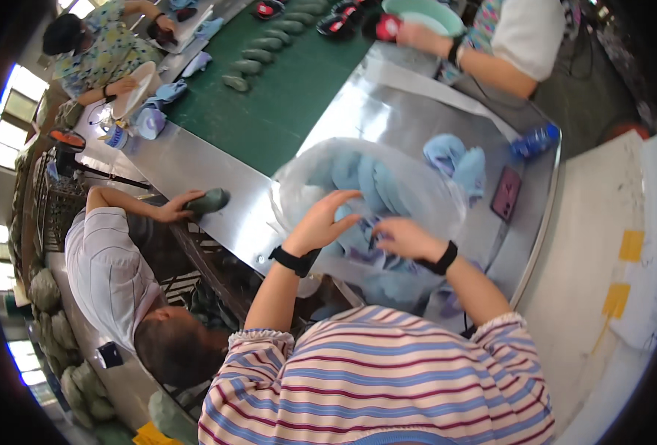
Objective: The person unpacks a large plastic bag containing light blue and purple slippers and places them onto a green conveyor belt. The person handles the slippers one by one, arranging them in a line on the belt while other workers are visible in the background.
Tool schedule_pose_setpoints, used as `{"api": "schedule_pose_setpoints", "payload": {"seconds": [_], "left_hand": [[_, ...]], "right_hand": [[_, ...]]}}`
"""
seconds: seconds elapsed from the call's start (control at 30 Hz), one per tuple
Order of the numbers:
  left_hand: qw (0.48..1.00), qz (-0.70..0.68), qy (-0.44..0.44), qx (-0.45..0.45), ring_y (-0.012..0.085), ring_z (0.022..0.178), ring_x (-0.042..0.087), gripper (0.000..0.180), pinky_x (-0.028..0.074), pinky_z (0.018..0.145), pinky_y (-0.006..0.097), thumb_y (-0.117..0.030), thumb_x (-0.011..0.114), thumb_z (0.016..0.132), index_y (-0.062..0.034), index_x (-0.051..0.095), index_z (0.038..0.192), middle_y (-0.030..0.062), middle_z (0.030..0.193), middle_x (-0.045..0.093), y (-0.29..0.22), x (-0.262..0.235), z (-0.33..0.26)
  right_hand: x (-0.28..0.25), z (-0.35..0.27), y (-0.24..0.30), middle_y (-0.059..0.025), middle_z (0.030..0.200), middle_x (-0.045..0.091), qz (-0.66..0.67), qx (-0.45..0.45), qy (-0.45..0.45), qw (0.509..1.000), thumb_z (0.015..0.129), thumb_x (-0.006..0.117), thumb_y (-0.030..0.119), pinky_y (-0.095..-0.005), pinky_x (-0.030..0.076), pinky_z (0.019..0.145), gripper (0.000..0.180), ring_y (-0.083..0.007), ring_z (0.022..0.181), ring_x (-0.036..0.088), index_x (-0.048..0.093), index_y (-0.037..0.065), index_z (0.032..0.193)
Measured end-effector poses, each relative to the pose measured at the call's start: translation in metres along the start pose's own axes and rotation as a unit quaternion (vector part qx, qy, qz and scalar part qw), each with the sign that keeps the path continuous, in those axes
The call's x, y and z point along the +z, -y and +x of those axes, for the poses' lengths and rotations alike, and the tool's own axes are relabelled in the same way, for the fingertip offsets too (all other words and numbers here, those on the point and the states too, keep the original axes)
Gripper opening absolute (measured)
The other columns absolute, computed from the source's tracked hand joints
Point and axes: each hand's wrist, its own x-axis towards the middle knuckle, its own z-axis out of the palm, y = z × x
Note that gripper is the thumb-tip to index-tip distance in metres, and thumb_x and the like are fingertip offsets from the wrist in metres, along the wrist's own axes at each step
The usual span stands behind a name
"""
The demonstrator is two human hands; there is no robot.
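Metal table [167, 165], one, the largest item, running beneath the clear plastic bag and out past both its sides. Green belt surface [251, 122], one, beyond the bag and to its left. Co-worker in a white top [110, 256], one, left of the bag. Clear plastic bag [443, 211], one, the landmark, mouth open toward the person, unsealed. Blue soft pieces [365, 176], many, inside the bag; lower layers hidden, count not possible. Line of dark green shoe-shaped pieces [260, 55], on the belt well beyond the bag. Loose blue pieces [466, 167], a small cluster, just beyond the bag to its right. Left hand [325, 221], at the bag's mouth, thumb and fingers spread; contact cannot be told. Right hand [405, 237], over the bag's contents, fingers curled; blurred, so whether it pinches a piece cannot be told. Blue bottle [534, 141], lying right of the bag, past the loose cluster. Phone [505, 193], flat, nearer the bag's right side. Standing, as judged: bag well stocked, its closing not yet done, loose cluster remaining outside.
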Motion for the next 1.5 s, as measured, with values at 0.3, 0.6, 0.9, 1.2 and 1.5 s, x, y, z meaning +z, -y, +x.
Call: {"api": "schedule_pose_setpoints", "payload": {"seconds": [0.3, 0.6, 0.9, 1.2, 1.5], "left_hand": [[0.967, 0.191, -0.023, -0.165, 0.0407, 0.121, 0.037, 0.085, 0.032, 0.101, 0.041, -0.041, 0.070, 0.070, 0.0098, 0.032, 0.127, 0.0301, 0.126, 0.041, 0.035, 0.033, -0.068], [0.942, -0.019, -0.096, -0.321, 0.0360, 0.127, 0.031, 0.105, 0.031, 0.100, 0.039, -0.051, 0.070, 0.070, 0.0119, 0.016, 0.134, 0.0309, 0.134, 0.030, 0.092, 0.043, -0.038], [0.891, -0.152, -0.130, -0.408, 0.0324, 0.116, 0.042, 0.108, 0.042, 0.084, 0.047, -0.042, 0.075, 0.067, 0.0015, 0.009, 0.140, 0.0227, 0.134, 0.033, 0.105, 0.063, -0.047], [0.847, -0.356, -0.175, -0.353, 0.0247, 0.095, 0.057, 0.065, 0.048, 0.074, 0.033, -0.017, 0.075, 0.070, 0.0080, 0.040, 0.118, 0.0181, 0.111, 0.053, 0.080, 0.035, -0.052], [0.907, -0.315, -0.150, -0.237, 0.0222, 0.101, 0.053, 0.062, 0.043, 0.086, 0.032, -0.008, 0.071, 0.071, 0.0039, 0.035, 0.120, 0.0144, 0.114, 0.052, 0.053, 0.078, -0.054]], "right_hand": [[-0.014, 0.013, -0.036, -0.0246, 0.108, 0.053, -0.164, 0.125, -0.086, 0.975, 0.072, 0.066, 0.034, -0.0416, 0.043, 0.086, 0.046, -0.0395, 0.102, 0.051, 0.056, 0.002, 0.103], [0.035, 0.016, -0.078, -0.0254, 0.132, 0.038, 0.260, 0.186, 0.005, 0.948, 0.071, 0.062, 0.060, -0.0404, 0.035, 0.097, 0.090, -0.0330, 0.121, 0.040, 0.034, 0.001, 0.133], [0.033, -0.001, -0.045, -0.0112, 0.128, 0.045, 0.607, 0.224, 0.083, 0.757, 0.078, 0.069, 0.030, -0.0329, 0.042, 0.091, 0.061, -0.0187, 0.112, 0.047, 0.043, 0.002, 0.126], [0.005, -0.026, -0.014, -0.0062, 0.113, 0.050, 0.446, 0.045, -0.053, 0.892, 0.064, 0.069, 0.005, -0.0282, 0.040, 0.089, 0.066, -0.0154, 0.101, 0.048, 0.046, 0.011, 0.126], [0.028, -0.039, 0.020, -0.0118, 0.129, 0.045, 0.092, -0.082, -0.227, 0.966, 0.065, 0.070, 0.014, -0.0340, 0.034, 0.098, 0.073, -0.0242, 0.118, 0.043, 0.039, 0.007, 0.131]]}}
